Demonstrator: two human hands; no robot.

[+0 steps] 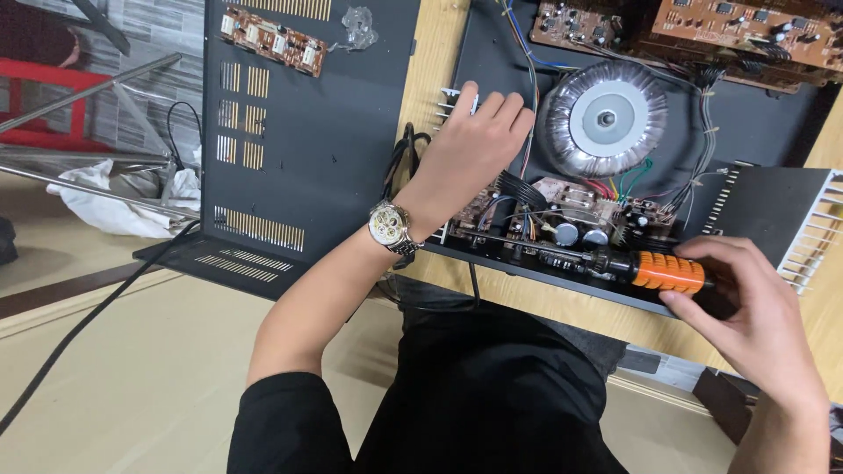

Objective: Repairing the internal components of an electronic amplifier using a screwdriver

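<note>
A pale wooden bench top (pixel 439 53) carries an opened black metal chassis (pixel 773 132) lying across its near edge, with the detached black vented cover (pixel 334 149) standing off to the left side. Inside the chassis, toward the far edge, sits a big round toroidal transformer (pixel 602 118); it looks heavy and solid, not something to shift by its wires. Nearer the front edge is a small brown circuit board (pixel 562 219) crowded with capacitors and coloured leads, which I'd judge fragile and best touched only at its rim. The left hand (pixel 470 149), a wristwatch on its wrist, lies flat with fingers spread on the chassis's left end, pressing down and gripping nothing. The right hand (pixel 746 303) is wrapped around the orange ribbed handle of a screwdriver (pixel 645 265), whose shaft runs left along the front edge over the board. The tool seems light, stiff and easy to hold by the ribs.
</note>
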